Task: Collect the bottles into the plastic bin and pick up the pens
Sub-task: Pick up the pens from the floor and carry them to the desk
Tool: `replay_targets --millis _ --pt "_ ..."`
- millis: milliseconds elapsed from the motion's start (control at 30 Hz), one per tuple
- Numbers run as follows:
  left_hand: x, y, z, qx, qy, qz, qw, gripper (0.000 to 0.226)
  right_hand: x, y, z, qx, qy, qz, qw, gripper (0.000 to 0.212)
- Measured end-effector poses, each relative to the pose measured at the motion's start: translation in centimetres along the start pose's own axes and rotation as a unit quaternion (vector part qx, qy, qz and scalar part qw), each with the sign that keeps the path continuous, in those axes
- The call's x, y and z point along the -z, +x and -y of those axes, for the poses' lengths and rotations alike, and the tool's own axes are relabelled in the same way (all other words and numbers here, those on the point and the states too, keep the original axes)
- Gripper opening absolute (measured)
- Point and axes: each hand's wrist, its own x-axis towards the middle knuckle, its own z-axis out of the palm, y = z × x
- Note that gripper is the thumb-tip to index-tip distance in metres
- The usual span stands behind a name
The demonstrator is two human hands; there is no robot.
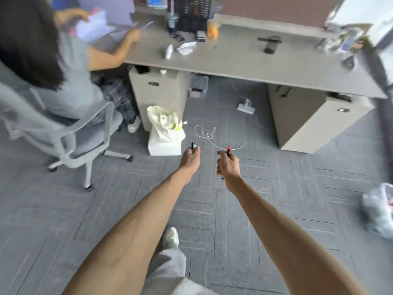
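Observation:
Both my arms reach forward over the grey carpet. My left hand (191, 160) grips a black pen (193, 145), whose tip sticks up past my fingers. My right hand (228, 165) grips a pen with a red cap (228, 149); its dark lower end (222, 178) pokes out below my palm. On the right end of the grey desk (244, 64) stand blurred clear bottles (342, 42). An orange bottle (212, 29) stands near the desk's middle. No plastic bin is plainly visible.
A person sits in a grey office chair (70, 135) at the left. A white bin with a bag (164, 133) stands by a drawer cabinet (157, 92). A white cable (209, 134) and power strip (245, 106) lie on the floor. A plastic bag (380, 211) lies at right.

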Motion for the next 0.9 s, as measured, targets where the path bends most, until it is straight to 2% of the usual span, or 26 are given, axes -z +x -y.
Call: replay_targets --millis 133,267,400,667,900 --pt "-4.9 8.5 -4.8 -0.001 0.028 0.029 0.999 0.051 2.6 8.2 4.6 0.001 0.029 -0.074 0.997 0.013" --pt "-10.7 15.1 -10.0 -0.013 0.051 0.063 0.997 0.032 6.3 15.4 8.9 0.004 0.048 -0.129 0.991 0.015" --pt "-18.2 21.8 -14.6 -0.03 0.073 0.1 0.992 0.03 10.9 23.7 12.7 0.018 0.072 -0.173 0.982 0.019" --pt "-33.1 33.8 -25.5 -0.055 0.078 0.072 0.993 0.027 20.3 42.7 20.7 0.039 0.019 -0.16 0.986 0.019" --pt "-40.9 42.5 -33.8 -0.066 0.072 0.043 0.994 0.022 24.3 55.7 28.3 0.04 0.001 -0.116 0.992 0.019"
